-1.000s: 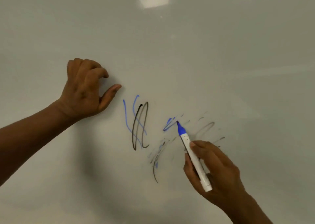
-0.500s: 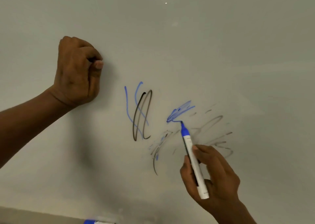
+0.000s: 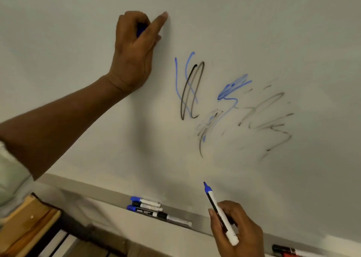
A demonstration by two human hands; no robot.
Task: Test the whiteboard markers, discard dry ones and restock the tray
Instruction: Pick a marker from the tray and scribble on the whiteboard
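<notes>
Far below the left hand point(image 3: 134, 49), at the lower-left edge, sits a wooden item point(image 3: 25, 217); its purpose cannot be determined.

The left hand's heel rests on the board point(image 3: 78, 120). Its fingers are curled round a small blue object, judged to be the cap point(image 3: 141, 29), and the forefinger is extended with its tip at the board surface.

Between the hands the board carries test strokes point(image 3: 190, 88). The blue and black loops are solid, while the grey marks further right are faint and broken.

The tray point(image 3: 101, 193) runs below both hands. Several capped spares point(image 3: 148, 206) lie in it, just left of the right hand point(image 3: 237, 231).

The right hand grips the marker point(image 3: 213, 198) by the lower barrel, thumb on one side and fingers wrapped on the other. The blue tip point(image 3: 204, 184) is bare, points up and is clear of the board. More capped markers point(image 3: 283, 250) lie in the tray right of this hand.

Handling assessment:
- The marker is judged light and rigid, with a smooth plastic barrel that could roll or slip from a loose pinch.
- Hold it at mid to lower barrel, as it is held now.
- The felt tip is soft and will stain, so it should not be touched.
- The cap is small and easily dropped, and recapping calls for straight alignment.
</notes>
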